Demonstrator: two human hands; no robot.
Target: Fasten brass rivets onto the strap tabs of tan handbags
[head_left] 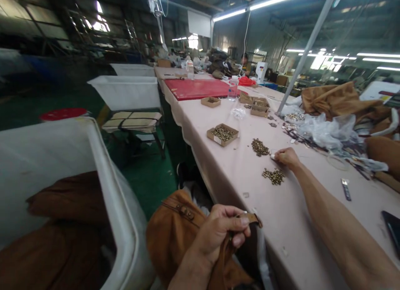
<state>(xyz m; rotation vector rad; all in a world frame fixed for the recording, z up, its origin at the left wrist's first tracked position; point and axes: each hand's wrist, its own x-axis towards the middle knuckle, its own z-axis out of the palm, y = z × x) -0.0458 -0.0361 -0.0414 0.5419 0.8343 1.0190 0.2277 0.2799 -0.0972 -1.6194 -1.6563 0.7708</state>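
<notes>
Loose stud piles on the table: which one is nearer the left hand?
The lower stud pile; the upper stud pile lies farther from the left hand, toward the cardboard tray.

The bag (165, 240) at seven o'clock is tan-brown, the worktop (218, 173) plain pale pink, the studs (276, 177) at four o'clock brassy, the sheet (196, 89) at twelve red, the bin (46, 152) at nine white, the floor (153, 177) green.

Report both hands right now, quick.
Left hand: closed, holding a flat brown strap.
Right hand: pinched closed near small round bronze-coloured metal studs; cannot tell if holding anything.
</notes>
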